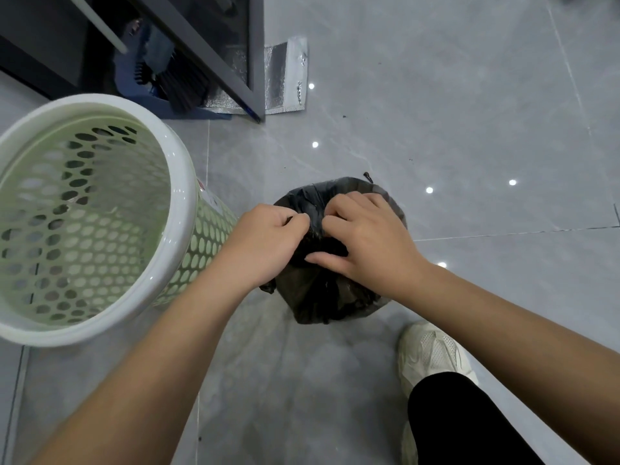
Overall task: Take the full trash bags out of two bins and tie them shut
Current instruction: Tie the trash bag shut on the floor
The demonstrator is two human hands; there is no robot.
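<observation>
A full black trash bag (327, 297) sits on the grey tiled floor in the middle of the view. My left hand (265, 241) pinches the gathered plastic at the bag's top from the left. My right hand (365, 234) lies over the top from the right, fingers curled into the same bunched plastic. The bag's neck between my hands is mostly hidden. A pale green perforated bin (84, 213) with a white rim stands just left of the bag, with no bag in it.
A dark cabinet frame (214, 52) stands at the top left, with a blue dustpan and black brush (177, 82) and a silver foil pad (285, 78) at its foot. My white shoe (432, 354) and black trouser leg are at the lower right. Grey floor tiles stretch to the right.
</observation>
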